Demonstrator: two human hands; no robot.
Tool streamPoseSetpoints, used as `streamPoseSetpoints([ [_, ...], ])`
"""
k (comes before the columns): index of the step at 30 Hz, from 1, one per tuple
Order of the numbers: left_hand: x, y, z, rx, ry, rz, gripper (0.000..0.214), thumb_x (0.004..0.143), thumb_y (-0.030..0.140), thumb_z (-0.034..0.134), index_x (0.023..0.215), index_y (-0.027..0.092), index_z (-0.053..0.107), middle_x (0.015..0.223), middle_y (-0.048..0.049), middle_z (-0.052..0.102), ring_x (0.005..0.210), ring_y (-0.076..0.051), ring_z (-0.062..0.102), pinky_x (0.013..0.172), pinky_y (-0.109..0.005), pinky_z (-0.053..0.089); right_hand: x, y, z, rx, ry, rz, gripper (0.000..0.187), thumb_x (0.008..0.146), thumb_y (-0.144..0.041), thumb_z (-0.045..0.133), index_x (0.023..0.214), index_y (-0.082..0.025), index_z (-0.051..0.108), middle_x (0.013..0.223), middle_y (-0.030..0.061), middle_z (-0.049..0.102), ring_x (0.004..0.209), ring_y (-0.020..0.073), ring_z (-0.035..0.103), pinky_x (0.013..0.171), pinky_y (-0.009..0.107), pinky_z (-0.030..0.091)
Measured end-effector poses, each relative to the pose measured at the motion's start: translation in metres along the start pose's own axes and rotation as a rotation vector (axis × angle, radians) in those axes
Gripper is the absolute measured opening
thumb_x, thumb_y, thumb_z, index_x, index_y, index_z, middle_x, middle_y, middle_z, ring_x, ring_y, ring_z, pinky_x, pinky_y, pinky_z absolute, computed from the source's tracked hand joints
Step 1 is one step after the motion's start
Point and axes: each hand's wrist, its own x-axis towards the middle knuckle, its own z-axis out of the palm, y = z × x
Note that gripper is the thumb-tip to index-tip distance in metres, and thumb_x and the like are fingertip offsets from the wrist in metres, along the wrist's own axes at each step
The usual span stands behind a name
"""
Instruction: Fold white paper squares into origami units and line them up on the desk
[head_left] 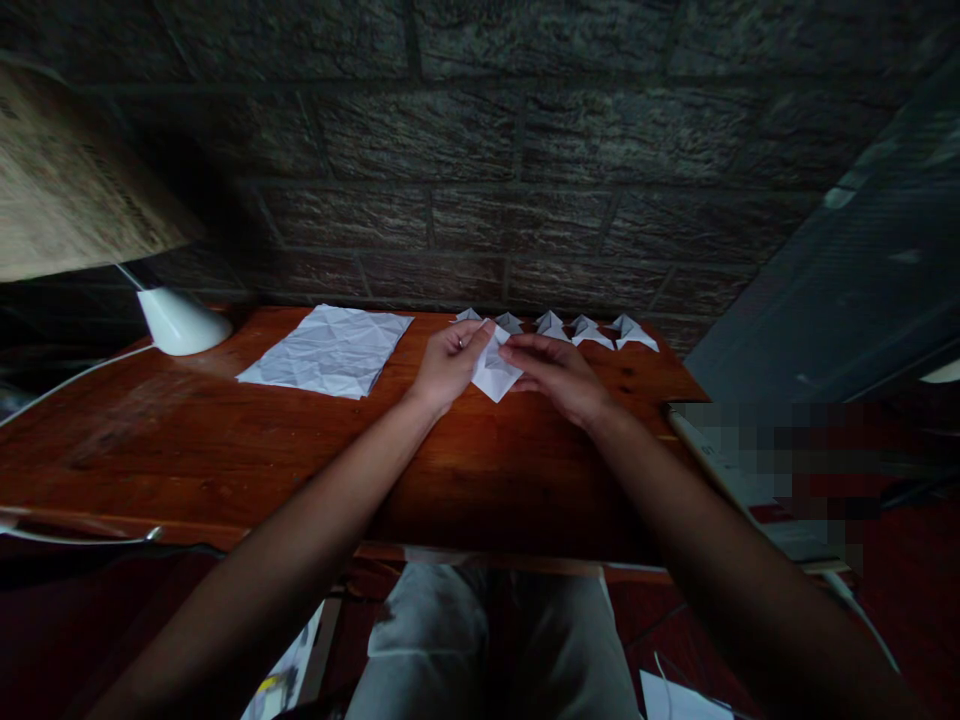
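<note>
A small piece of folded white paper [496, 377] is held up over the wooden table, one pointed corner facing down toward me. My left hand [448, 362] pinches it at its upper left, thumb in front, a ring on one finger. On the other side, my right hand [556, 372] grips its right edge between thumb and fingers. Behind my hands several folded paper shapes [551, 325] stand in a row along the table's far edge, some partly covered by my fingers. To the left lies a stack of creased white paper sheets [330, 348].
A lamp with a white base [184, 322] and woven shade [82, 180] stands at the table's [225, 470] left end, its cord trailing left. A brick wall [465, 140] rises directly behind. Past the right edge is a pale box-like object [724, 455], partly pixelated.
</note>
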Motion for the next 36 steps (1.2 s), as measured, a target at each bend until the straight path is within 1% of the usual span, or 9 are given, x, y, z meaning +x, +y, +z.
streamPoseSetpoints([
  [4, -0.001, 0.002, -0.001, 0.034, 0.011, 0.026, 0.034, 0.077, 0.051, 0.073, 0.076, 0.017, 0.071, 0.069, -0.0008, 0.067, 0.058, -0.010, 0.053, 0.054, -0.023, 0.039, -0.001, -0.003, -0.003, 0.046, -0.056, 0.070, 0.034, 0.067, -0.033, 0.086, 0.097, -0.020, 0.075, 0.093, 0.0030, 0.075, 0.076, 0.0127, 0.069, 0.070, 0.026, 0.061],
  [9, -0.002, 0.004, 0.000, 0.026, -0.017, 0.015, 0.033, 0.076, 0.050, 0.074, 0.079, 0.017, 0.072, 0.071, -0.0011, 0.068, 0.057, -0.010, 0.053, 0.053, -0.023, 0.039, -0.001, -0.005, -0.004, 0.040, -0.036, 0.075, 0.033, 0.065, -0.028, 0.087, 0.095, -0.020, 0.076, 0.094, 0.0037, 0.076, 0.076, 0.0127, 0.070, 0.072, 0.028, 0.062],
  [13, -0.002, 0.005, 0.000, -0.016, -0.010, -0.019, 0.032, 0.076, 0.049, 0.074, 0.079, 0.017, 0.071, 0.073, -0.0020, 0.069, 0.059, -0.011, 0.055, 0.056, -0.023, 0.041, -0.001, -0.005, -0.005, 0.025, -0.037, 0.047, 0.033, 0.065, -0.028, 0.087, 0.095, -0.021, 0.077, 0.096, 0.0040, 0.075, 0.079, 0.0148, 0.070, 0.075, 0.033, 0.063],
  [15, -0.002, 0.006, 0.001, -0.030, -0.009, -0.040, 0.032, 0.077, 0.049, 0.073, 0.078, 0.017, 0.071, 0.071, -0.0021, 0.068, 0.058, -0.011, 0.054, 0.055, -0.023, 0.041, -0.001, -0.004, -0.006, 0.013, -0.043, 0.029, 0.033, 0.064, -0.029, 0.087, 0.095, -0.021, 0.077, 0.096, 0.0039, 0.075, 0.080, 0.0153, 0.070, 0.075, 0.034, 0.063],
  [20, -0.002, 0.007, 0.000, -0.031, 0.003, -0.057, 0.033, 0.076, 0.049, 0.074, 0.075, 0.017, 0.070, 0.066, -0.0006, 0.064, 0.055, -0.010, 0.052, 0.053, -0.023, 0.038, 0.000, -0.001, -0.006, -0.017, -0.044, -0.012, 0.034, 0.062, -0.031, 0.088, 0.092, -0.021, 0.077, 0.091, 0.0028, 0.075, 0.077, 0.0146, 0.069, 0.067, 0.029, 0.062],
  [26, -0.001, 0.005, 0.000, -0.032, 0.016, -0.072, 0.039, 0.073, 0.054, 0.075, 0.065, 0.018, 0.065, 0.058, 0.0012, 0.060, 0.050, -0.009, 0.047, 0.049, -0.024, 0.034, 0.000, -0.001, -0.002, -0.017, -0.085, -0.033, 0.032, 0.060, -0.030, 0.088, 0.088, -0.020, 0.075, 0.086, 0.0002, 0.074, 0.075, 0.0126, 0.067, 0.065, 0.025, 0.060],
  [31, -0.002, 0.006, 0.000, 0.022, 0.010, -0.067, 0.042, 0.073, 0.056, 0.074, 0.062, 0.017, 0.064, 0.055, 0.0017, 0.056, 0.047, -0.009, 0.043, 0.045, -0.024, 0.029, 0.000, 0.001, -0.001, -0.039, -0.117, -0.052, 0.030, 0.064, -0.031, 0.085, 0.090, -0.020, 0.074, 0.088, 0.0002, 0.074, 0.078, 0.0132, 0.067, 0.068, 0.027, 0.059],
  [33, -0.002, 0.009, -0.001, 0.055, 0.002, -0.056, 0.040, 0.073, 0.054, 0.074, 0.063, 0.017, 0.066, 0.055, 0.0015, 0.057, 0.047, -0.009, 0.043, 0.045, -0.023, 0.028, 0.001, 0.002, -0.002, -0.057, -0.130, -0.057, 0.030, 0.066, -0.031, 0.084, 0.092, -0.020, 0.074, 0.090, 0.0008, 0.074, 0.080, 0.0140, 0.067, 0.070, 0.028, 0.059],
  [36, -0.003, 0.013, -0.002, 0.080, -0.049, -0.083, 0.031, 0.073, 0.048, 0.076, 0.070, 0.017, 0.070, 0.059, 0.0008, 0.061, 0.049, -0.009, 0.046, 0.047, -0.023, 0.031, 0.002, 0.003, -0.005, -0.073, -0.153, -0.067, 0.030, 0.068, -0.033, 0.083, 0.094, -0.020, 0.074, 0.095, 0.0022, 0.075, 0.083, 0.0147, 0.068, 0.071, 0.028, 0.059],
])
